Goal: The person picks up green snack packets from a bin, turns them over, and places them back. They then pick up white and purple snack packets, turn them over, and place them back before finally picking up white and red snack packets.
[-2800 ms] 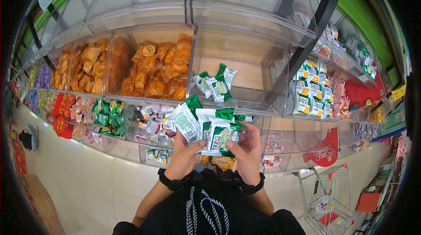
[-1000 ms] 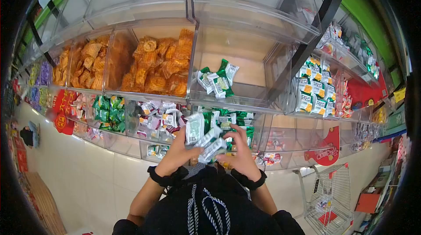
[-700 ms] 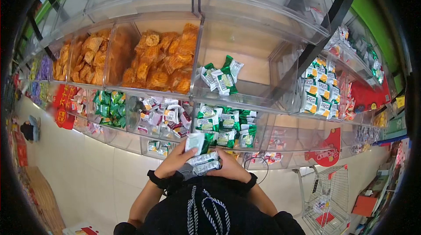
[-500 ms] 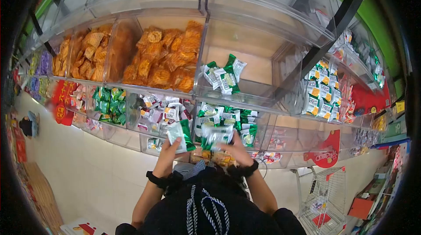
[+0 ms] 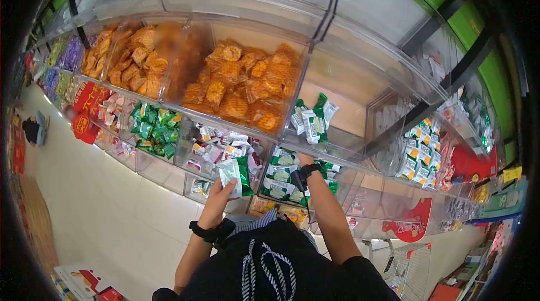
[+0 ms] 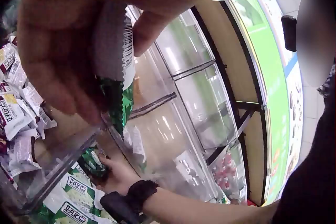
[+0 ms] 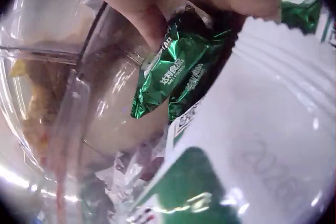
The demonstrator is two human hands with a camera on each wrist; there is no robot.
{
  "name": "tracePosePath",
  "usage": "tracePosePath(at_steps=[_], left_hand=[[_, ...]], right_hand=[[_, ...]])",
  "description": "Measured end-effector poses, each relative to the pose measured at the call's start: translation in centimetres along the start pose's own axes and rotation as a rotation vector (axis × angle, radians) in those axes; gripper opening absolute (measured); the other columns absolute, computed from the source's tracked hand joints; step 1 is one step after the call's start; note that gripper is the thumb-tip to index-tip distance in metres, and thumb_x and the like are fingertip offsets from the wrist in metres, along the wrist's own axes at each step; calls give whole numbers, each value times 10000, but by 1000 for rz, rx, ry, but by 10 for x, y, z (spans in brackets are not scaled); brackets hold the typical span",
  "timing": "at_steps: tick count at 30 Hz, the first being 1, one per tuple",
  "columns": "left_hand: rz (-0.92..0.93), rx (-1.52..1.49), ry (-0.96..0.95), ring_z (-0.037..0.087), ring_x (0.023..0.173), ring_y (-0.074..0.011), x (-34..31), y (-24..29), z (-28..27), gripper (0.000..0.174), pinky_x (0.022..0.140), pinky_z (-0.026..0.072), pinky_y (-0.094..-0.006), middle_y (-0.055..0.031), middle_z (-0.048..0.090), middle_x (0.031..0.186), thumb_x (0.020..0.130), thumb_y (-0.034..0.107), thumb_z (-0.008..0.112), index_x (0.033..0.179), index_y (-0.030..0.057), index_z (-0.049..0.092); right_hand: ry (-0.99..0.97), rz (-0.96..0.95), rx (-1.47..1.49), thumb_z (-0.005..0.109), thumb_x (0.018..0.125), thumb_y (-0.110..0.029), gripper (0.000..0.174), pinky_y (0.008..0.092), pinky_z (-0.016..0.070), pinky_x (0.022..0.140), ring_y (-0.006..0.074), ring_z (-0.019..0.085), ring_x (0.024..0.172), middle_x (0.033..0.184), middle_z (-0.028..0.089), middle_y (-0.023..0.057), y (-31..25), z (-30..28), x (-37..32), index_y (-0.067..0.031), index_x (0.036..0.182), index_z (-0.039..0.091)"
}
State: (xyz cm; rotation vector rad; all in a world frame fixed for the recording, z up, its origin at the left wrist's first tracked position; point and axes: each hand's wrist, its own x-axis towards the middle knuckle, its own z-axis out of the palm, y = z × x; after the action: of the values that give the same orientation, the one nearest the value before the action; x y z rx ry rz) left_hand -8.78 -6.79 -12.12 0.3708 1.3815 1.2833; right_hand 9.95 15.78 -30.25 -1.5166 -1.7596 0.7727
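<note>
My left hand grips a green-and-white snack packet in front of the lower shelf; close up in the left wrist view, thumb and fingers pinch it. My right hand reaches into the lower bin of like packets, under the upper bin's lip, which hides most of it in the head view. In the right wrist view its thumb and fingers close round the crimped ends of green packets, and a large white wrapper fills the foreground. Several similar packets lie in the upper bin.
Orange crisps in clear bags fill the upper bins at left. Purple-and-white packets and green sweets lie in neighbouring lower bins. Clear dividers and a black post frame the bins. A shopping trolley stands at the right.
Both hands handled packets together, then parted. My right hand has carried its packets up and forward into the lower bin. My left still holds a packet; the head view has turned.
</note>
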Motion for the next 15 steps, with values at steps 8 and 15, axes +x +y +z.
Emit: tracePosePath(at_steps=[8,15], left_hand=[[52,-13,-128,487,900,-108,7,8,12,360,751,409,-253,-28,522,1007,795,112,528,1126,18,424],[971,856,40,474,915,-319,-1,28,30,464,769,403,-350,-129,484,956,518,-58,499,951,94,562]], right_hand=[[-38,-193,-647,515,738,-208,269,471,352,788,348,496,862,864,542,192,-48,-33,-24,-52,954,549],[-592,449,681,444,860,-271,345,300,407,755,184,544,841,944,562,90,-148,-113,-93,8,1057,493]])
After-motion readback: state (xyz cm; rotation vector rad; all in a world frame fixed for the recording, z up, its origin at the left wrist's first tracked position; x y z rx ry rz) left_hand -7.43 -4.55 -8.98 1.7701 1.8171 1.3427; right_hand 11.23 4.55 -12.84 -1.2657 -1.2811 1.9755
